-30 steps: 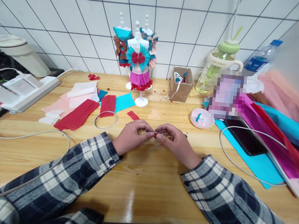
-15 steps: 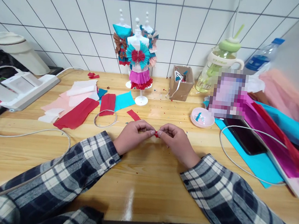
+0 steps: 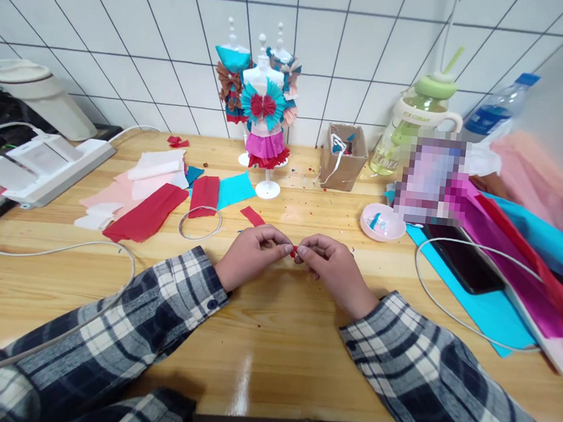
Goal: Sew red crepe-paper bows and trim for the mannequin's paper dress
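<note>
Red scrap [image 3: 294, 251] sat between the left hand [image 3: 253, 254] and right hand [image 3: 338, 271], their fingers pinched together on opposite sides, apparently to steady so small a piece, a red strip [image 3: 252, 216] lying just beyond the left fingers.

We are making out what looks like "ICE" on the pale band [image 3: 419, 116] of the green-lidded jug [image 3: 410, 134]; its other lettering and the bottle's [image 3: 518, 98] blue label [image 3: 487, 120] are showing too blurred for reading.
</note>
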`<state>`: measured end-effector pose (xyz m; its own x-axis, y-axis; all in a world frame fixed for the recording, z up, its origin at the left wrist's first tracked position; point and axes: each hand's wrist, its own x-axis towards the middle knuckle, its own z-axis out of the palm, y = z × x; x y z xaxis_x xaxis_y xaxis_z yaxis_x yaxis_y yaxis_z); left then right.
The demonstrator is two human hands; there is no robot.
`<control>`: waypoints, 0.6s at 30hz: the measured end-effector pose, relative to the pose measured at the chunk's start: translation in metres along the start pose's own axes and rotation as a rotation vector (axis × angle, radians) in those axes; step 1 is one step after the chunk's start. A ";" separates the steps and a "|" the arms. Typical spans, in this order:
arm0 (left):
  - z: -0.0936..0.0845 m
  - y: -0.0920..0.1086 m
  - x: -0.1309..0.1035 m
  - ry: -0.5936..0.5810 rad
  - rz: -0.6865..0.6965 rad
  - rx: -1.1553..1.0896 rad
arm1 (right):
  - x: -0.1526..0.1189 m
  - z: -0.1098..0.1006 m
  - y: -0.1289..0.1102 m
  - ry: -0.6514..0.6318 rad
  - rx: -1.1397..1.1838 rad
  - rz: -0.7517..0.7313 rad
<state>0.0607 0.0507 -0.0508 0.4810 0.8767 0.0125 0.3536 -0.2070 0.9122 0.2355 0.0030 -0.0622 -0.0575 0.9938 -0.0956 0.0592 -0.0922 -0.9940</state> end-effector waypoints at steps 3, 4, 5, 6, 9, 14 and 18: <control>0.000 0.000 0.000 0.003 -0.011 -0.014 | 0.001 -0.001 0.001 0.009 -0.029 -0.002; 0.000 0.000 0.000 0.005 -0.009 -0.025 | 0.001 -0.001 0.002 0.012 -0.037 -0.002; 0.000 0.001 0.000 0.003 -0.007 -0.040 | 0.001 -0.001 0.002 0.016 -0.044 -0.002; 0.000 0.002 -0.001 0.000 -0.005 -0.052 | 0.001 -0.001 0.002 0.021 -0.047 -0.003; 0.001 0.003 -0.001 -0.018 -0.010 -0.011 | 0.001 -0.001 0.001 0.042 -0.042 -0.018; 0.002 0.001 0.000 -0.023 -0.008 0.069 | 0.001 0.000 0.000 0.060 -0.089 -0.036; 0.000 -0.001 0.001 -0.075 -0.010 -0.030 | 0.000 -0.005 0.001 0.108 -0.175 -0.111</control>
<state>0.0605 0.0515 -0.0518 0.5364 0.8435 -0.0266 0.3349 -0.1838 0.9242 0.2405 0.0034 -0.0625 0.0331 0.9990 0.0292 0.2308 0.0208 -0.9728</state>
